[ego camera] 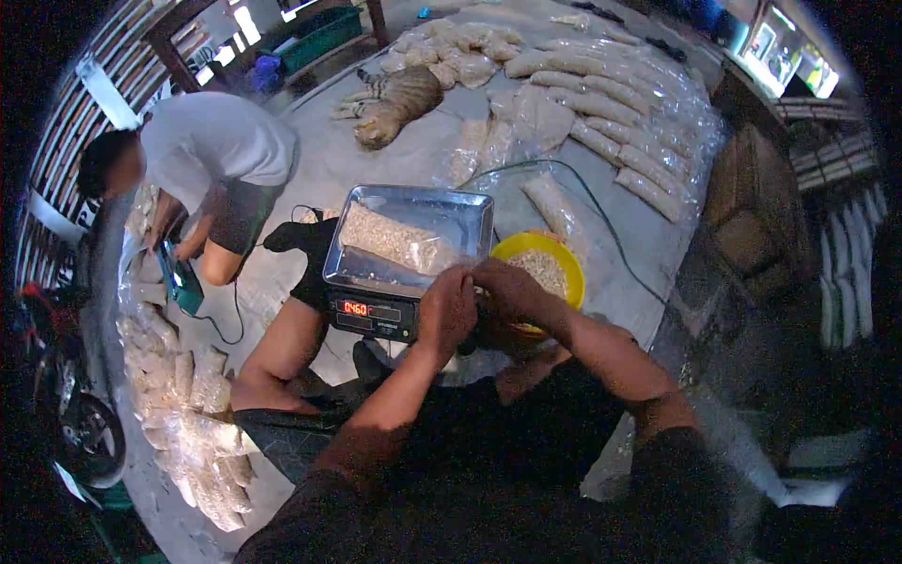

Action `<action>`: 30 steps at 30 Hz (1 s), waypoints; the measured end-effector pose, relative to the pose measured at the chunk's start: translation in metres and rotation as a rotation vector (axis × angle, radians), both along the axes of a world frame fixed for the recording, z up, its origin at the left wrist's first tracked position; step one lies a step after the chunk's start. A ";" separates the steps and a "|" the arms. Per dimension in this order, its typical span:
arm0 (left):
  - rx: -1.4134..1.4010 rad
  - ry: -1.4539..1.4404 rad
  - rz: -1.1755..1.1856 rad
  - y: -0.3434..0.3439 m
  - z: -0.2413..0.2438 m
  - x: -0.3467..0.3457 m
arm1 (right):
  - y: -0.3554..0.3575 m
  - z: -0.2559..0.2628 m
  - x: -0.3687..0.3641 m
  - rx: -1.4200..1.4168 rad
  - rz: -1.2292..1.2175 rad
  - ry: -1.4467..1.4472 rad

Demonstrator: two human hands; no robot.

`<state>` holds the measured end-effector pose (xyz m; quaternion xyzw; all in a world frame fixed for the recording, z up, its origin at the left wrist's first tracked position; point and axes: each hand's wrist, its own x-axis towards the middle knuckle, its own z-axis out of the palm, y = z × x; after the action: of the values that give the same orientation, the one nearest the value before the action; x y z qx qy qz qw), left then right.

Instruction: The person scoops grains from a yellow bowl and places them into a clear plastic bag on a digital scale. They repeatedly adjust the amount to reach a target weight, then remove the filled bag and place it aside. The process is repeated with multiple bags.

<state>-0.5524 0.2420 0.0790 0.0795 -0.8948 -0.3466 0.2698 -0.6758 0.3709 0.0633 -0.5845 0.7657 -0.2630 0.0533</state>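
Note:
A clear plastic bag of pale, puffed-looking pieces [387,236] lies on the steel tray [458,204] of a digital scale [373,315], whose red display is lit. My left hand [449,303] is at the tray's front right corner, its fingers closed on the bag's gathered open end. Close against it, my right hand [518,292] also has its fingers together at that end; its exact grip is partly hidden. Behind my right hand stands a yellow basin [576,271] holding more loose pale pieces [539,270].
A tabby cat [398,106] lies on the floor mat beyond the scale. Filled bags [606,99] are spread at the back right, others [190,423] at the left. A person [211,141] crouches at the left with a green device [181,282]. A green cord [599,204] crosses the mat.

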 end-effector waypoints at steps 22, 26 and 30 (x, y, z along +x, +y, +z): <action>0.080 -0.015 0.031 -0.102 -0.029 -0.011 | -0.057 0.011 -0.011 0.350 -0.031 0.032; 0.051 0.025 0.049 -0.099 -0.031 -0.012 | -0.020 0.067 0.009 0.428 -0.273 -0.129; 0.369 0.177 0.007 -0.090 -0.056 -0.007 | 0.023 0.030 0.007 0.189 -0.382 0.221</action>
<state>-0.5596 0.1517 0.0228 0.1002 -0.7886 -0.5095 0.3295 -0.6684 0.3940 0.0937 -0.4465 0.8849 -0.1298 -0.0268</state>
